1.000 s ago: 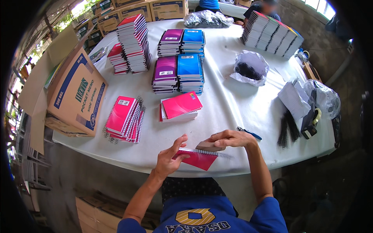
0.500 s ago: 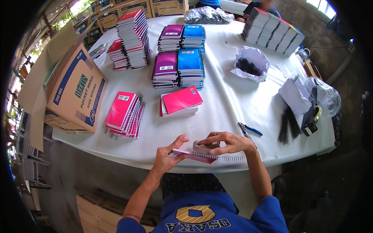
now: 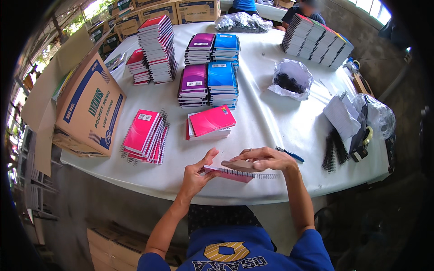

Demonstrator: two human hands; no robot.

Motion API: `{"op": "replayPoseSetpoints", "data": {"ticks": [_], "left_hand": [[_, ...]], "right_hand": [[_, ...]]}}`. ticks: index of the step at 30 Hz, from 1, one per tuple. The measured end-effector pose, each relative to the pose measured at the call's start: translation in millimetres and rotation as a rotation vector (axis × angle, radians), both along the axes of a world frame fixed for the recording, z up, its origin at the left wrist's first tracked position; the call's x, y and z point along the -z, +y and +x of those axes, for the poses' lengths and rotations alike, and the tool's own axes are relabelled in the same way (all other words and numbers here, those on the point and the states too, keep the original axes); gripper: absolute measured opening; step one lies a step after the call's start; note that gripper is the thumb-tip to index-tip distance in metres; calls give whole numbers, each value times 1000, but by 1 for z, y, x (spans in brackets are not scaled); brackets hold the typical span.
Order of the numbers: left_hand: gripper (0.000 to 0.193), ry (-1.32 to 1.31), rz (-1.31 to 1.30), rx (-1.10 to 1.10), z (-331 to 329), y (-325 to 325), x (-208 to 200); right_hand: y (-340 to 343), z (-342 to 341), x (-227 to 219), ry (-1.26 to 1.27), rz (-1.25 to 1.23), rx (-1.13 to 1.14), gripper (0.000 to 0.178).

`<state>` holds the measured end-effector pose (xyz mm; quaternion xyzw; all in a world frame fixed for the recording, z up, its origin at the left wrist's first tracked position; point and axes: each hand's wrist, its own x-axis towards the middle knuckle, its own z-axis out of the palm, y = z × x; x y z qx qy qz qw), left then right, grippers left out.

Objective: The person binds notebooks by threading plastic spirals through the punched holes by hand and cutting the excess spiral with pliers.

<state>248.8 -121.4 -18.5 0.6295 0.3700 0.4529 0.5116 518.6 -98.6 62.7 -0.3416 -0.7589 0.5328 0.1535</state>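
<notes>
My left hand (image 3: pixel 193 179) is closed on the left end of a small pink notebook (image 3: pixel 237 176), which is tilted above the table's near edge. A wire spiral (image 3: pixel 267 176) runs along the notebook's upper edge and sticks out past its right end. My right hand (image 3: pixel 270 158) grips a flat brownish-grey block (image 3: pixel 239 166) and holds it over the spiral; whether the block touches the coil is hard to tell. Beyond my hands lies a loose pile of pink notebooks (image 3: pixel 212 121). Left of it is a stack of spiral-bound pink notebooks (image 3: pixel 142 131).
Blue-handled pliers (image 3: pixel 289 154) lie beside my right hand. Farther back stand purple notebooks (image 3: pixel 194 77), blue notebooks (image 3: pixel 221 74) and a tall red stack (image 3: pixel 156 49). An open carton (image 3: pixel 90 108) stands left. A paper wrap with black coils (image 3: pixel 289 80) and loose black coils (image 3: pixel 334 149) lie right.
The right hand has flattened and moved slightly over the block. Less of the spiral sticks out past the notebook's right end. The left hand keeps its hold. The whole view has shifted slightly.
</notes>
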Motion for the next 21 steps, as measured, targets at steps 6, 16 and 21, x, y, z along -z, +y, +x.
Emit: {"op": "replayPoseSetpoints", "data": {"ticks": [6, 16, 21], "left_hand": [[71, -33, 0, 13, 0, 1, 7], [69, -49, -35, 45, 5, 3, 5], [73, -19, 88, 31, 1, 6, 15]], "right_hand": [[3, 0, 3, 172, -121, -9, 61], [8, -13, -4, -44, 13, -34, 54], [12, -19, -8, -72, 72, -4, 54]]}}
